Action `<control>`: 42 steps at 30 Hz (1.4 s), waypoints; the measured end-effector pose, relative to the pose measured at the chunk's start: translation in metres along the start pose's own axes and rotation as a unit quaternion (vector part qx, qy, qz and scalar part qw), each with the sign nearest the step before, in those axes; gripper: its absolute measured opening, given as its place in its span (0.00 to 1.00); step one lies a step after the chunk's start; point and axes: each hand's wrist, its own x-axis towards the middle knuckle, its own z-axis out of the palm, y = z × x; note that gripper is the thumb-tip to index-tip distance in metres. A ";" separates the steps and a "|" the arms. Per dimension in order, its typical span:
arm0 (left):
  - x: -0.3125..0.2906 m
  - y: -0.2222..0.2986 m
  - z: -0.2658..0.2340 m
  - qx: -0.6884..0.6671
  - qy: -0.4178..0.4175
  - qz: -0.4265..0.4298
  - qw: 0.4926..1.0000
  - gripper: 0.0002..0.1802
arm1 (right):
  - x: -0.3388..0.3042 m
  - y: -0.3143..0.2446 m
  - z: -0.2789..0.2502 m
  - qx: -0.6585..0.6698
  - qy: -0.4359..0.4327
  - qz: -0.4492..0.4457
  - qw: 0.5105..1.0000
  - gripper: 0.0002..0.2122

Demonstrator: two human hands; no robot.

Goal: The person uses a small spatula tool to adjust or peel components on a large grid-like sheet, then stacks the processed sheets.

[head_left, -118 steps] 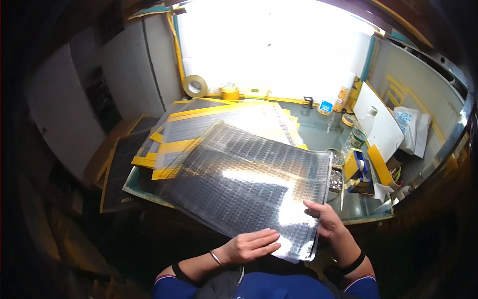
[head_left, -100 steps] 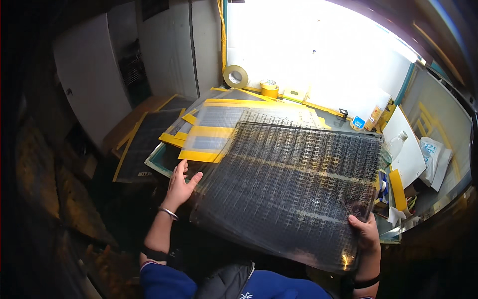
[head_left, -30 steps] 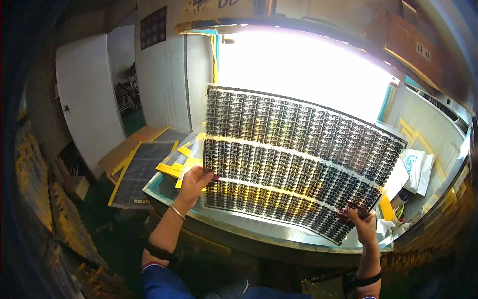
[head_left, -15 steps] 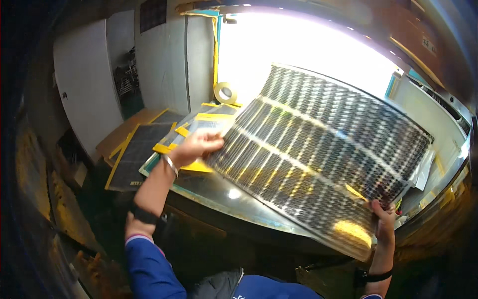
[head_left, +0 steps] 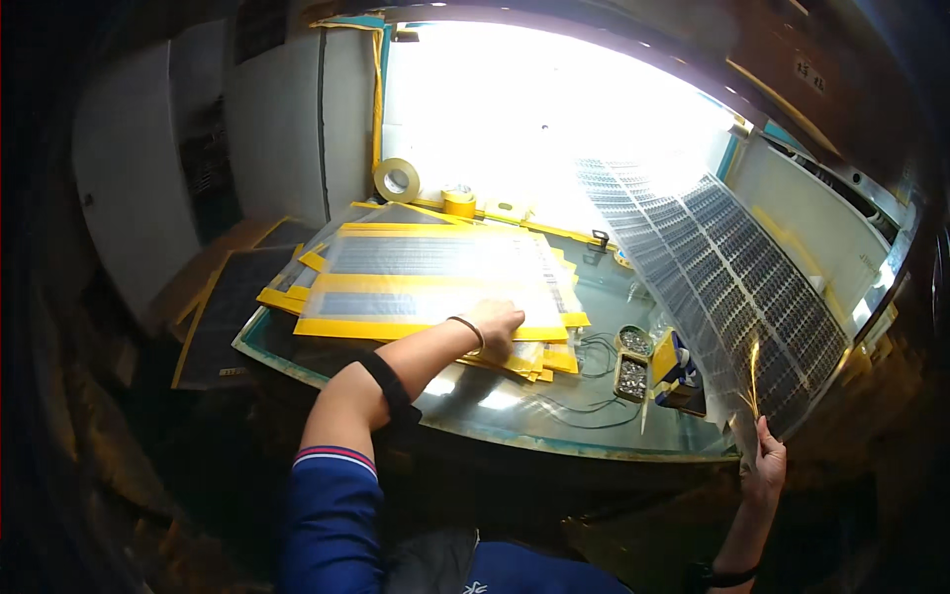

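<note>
My right hand grips the near corner of a large, see-through film sheet printed with dark rows and pale lines. The sheet is tilted up on the right, its far end fading into the bright light. Some thin golden strands show just above the fingers. My left hand is at the front edge of a stack of yellow-edged printed sheets. Its fingers are curled and mostly hidden, so whatever they hold cannot be made out.
A roll of tape and a yellow roll are behind the stack. On the glass-topped table sit small trays of metal bits, a blue and yellow box and thin dark cords. Dark sheets lie at left.
My left hand has released the film sheet and moved right and down to the yellow-edged stack. The film sheet has swung to the right, held by my right hand alone, uncovering the stack and trays.
</note>
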 end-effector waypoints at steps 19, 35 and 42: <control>-0.226 0.018 -0.057 -0.030 -0.046 -0.260 0.964 0.27 | 0.025 -0.010 -0.021 0.019 -0.006 0.033 0.999 0.16; -0.176 0.067 -0.045 -0.005 0.176 -0.047 0.983 0.19 | -0.011 -0.079 -0.052 -0.136 -0.011 0.119 0.983 0.20; -0.145 0.056 -0.073 -0.080 0.007 -0.186 0.979 0.16 | -0.053 -0.101 -0.072 -0.169 0.023 0.105 0.980 0.23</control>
